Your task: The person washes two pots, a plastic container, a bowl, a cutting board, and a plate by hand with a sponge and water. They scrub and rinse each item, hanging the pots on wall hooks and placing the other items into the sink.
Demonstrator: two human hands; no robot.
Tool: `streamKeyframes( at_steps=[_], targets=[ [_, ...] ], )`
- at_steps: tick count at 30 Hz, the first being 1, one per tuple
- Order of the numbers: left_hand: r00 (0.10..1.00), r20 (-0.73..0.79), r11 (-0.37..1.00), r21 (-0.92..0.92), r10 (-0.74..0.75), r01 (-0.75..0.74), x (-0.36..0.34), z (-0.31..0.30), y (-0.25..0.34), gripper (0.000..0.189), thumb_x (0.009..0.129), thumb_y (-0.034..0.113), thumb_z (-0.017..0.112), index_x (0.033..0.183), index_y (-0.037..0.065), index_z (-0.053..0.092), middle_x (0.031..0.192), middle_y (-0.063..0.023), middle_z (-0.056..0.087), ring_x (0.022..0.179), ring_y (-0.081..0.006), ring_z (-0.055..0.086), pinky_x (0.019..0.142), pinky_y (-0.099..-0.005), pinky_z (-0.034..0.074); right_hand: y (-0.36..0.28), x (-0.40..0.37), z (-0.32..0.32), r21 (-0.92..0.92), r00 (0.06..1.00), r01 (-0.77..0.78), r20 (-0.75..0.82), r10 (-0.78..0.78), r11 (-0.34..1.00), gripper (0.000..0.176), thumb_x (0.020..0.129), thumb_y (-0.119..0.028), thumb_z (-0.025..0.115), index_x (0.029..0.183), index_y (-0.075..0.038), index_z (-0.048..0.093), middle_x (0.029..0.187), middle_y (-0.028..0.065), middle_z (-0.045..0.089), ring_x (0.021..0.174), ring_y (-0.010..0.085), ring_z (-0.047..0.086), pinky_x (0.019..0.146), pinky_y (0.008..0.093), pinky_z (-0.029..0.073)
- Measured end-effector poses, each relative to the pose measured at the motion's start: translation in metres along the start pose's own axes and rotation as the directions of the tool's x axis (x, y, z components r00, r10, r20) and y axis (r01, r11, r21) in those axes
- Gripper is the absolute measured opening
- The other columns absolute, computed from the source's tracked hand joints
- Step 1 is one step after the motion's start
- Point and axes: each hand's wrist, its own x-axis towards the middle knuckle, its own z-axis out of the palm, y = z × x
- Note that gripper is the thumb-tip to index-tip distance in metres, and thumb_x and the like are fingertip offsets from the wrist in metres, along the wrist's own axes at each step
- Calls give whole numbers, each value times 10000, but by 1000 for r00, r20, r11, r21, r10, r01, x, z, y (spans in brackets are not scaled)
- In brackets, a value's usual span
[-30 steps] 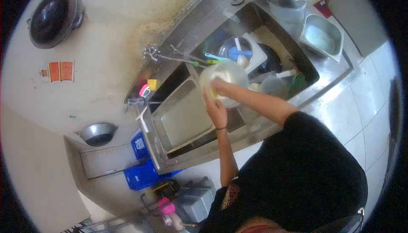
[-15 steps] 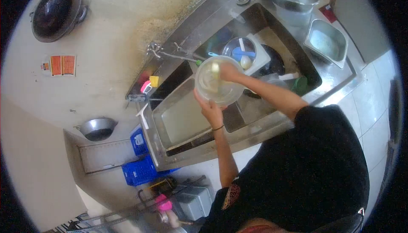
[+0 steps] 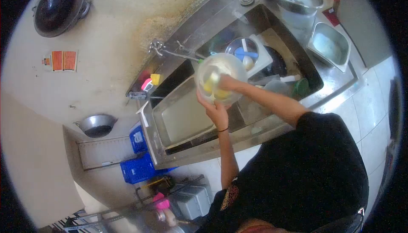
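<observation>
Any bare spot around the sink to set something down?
Bare: steel back ledge between chrome taps and round metal fitting; narrow steel front rim between left forearm and right forearm. Crowded: right sink basin, around the square white tub, and right counter end, with rectangular steel pan.

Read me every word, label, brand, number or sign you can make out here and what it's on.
No text can be read.
Orange-and-white notice on the wall: printed, too blurred.
Black shirt: chest or sleeve print, too small.
Upper blue crate: pale mark, too blurred.
Lower blue crate: small pale mark, unreadable.
</observation>
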Motion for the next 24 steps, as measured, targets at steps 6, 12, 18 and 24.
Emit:
streamKeyframes(
  at_steps=[6,12,18,24],
  targets=[
    [968,-104,974,42,227,-224,-12,15,-38,661,763,-31,356,1342,156,96,1305,-199,273,1128,-304,374,740,-380,523,-2,81,33,-362,865,-391,-459,204,846,171,683,-89,533,791,1,631,793,141,629,734,274,608,612,405,488],
    [978,-91,950,267,190,-160,3,-5,-16,704,749,-28,388,1367,119,84,1284,-212,336,913,-231,556,598,-253,464,-38,-6,4,-640,997,76,34,-70,765,152,655,-112,591,776,-43,651,806,150,630,754,273,619,615,401,486],
    [933,67,914,184,354,-361,11,-23,-42,637,742,-60,337,1339,123,210,1277,-175,362,875,-225,576,553,-303,535,48,-35,5,-657,858,507,322,-401,558,178,660,-119,596,818,-52,645,837,188,619,792,291,614,635,394,488],
    [980,173,968,214,97,-134,-8,7,-38,613,738,-53,361,1324,83,244,1192,-234,445,915,-284,563,687,-369,496,73,-8,70,-1,997,-62,-40,62,998,308,696,-206,582,928,-2,595,848,188,607,794,314,599,666,388,468]
  ],
)
